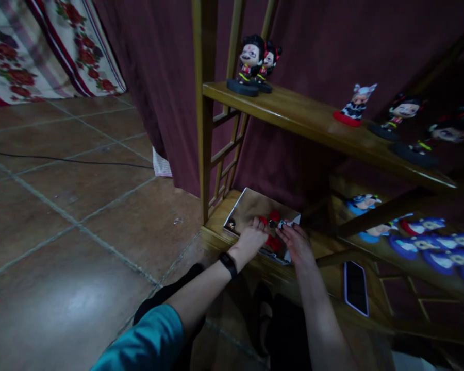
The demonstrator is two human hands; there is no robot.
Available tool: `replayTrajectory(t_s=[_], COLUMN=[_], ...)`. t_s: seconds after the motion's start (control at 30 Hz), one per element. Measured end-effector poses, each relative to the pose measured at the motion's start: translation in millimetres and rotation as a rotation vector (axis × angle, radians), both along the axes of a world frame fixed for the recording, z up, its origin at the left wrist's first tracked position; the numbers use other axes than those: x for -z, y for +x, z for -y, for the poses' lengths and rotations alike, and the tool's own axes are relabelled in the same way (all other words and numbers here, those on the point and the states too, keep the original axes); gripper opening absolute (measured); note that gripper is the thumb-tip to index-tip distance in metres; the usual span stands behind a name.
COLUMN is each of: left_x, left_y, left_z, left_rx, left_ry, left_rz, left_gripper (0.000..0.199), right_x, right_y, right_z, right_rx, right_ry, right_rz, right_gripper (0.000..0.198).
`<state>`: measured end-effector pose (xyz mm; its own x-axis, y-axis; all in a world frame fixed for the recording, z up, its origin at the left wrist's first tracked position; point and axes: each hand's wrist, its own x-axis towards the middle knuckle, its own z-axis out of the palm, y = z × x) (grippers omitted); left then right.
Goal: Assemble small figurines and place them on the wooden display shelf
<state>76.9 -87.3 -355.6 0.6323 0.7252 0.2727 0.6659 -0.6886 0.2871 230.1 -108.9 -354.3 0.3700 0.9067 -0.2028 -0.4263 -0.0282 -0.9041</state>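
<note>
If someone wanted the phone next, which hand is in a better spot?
Probably the right hand: it's nearer the phone, which lies off to its right. The left hand is farther away, over the box. The right hand seems busy with a small figure, though.

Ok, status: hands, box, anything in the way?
Left hand at red pieces. Right hand touching figurine, over box. Phone off to the right, clear of both hands.

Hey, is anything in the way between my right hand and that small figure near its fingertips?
Nothing visible stands between them: the right hand has its fingertips right at the small figure. The left hand is off to the left, by the red pieces.
</note>
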Motion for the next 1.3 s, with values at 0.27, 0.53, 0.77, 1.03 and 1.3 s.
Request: replayTrajectory(t_s=[0.27, 0.53, 0.77, 1.03, 1.3], left_x=[-6.6, -3.5, 0.7, 19.8, 11.4], left_y=[1.7, 4.6, 8.1, 11.0, 18.0], left_z=[7.0, 9.3, 10.4, -9.2, -16.1], left_rx=[0.065, 0.076, 0.089, -0.309, -0.418], left_ry=[0.017, 0.072, 0.021, -0.738, -1.385], left_rz=[-0.064, -0.092, -0.038, 0.786, 1.443], left_gripper=[0.023, 0.024, 0.025, 0.011, 0.02], right_x=[-3.2, -5.4, -2.8, -5.3, -11.3], right_y=[1.5, 0.5, 5.4, 3.8, -4.6], right_z=[3.8, 3.6, 3.7, 2.4, 0.3], right_rx=[-0.036, -0.033, -0.014, 0.01, 0.003], right_ry=[-0.018, -0.017, -0.022, 0.016, 0.027], right_rz=[0.041, 0.063, 0.061, 0.071, 0.26], right_gripper=[0.025, 0.025, 0.026, 0.028, 0.031])
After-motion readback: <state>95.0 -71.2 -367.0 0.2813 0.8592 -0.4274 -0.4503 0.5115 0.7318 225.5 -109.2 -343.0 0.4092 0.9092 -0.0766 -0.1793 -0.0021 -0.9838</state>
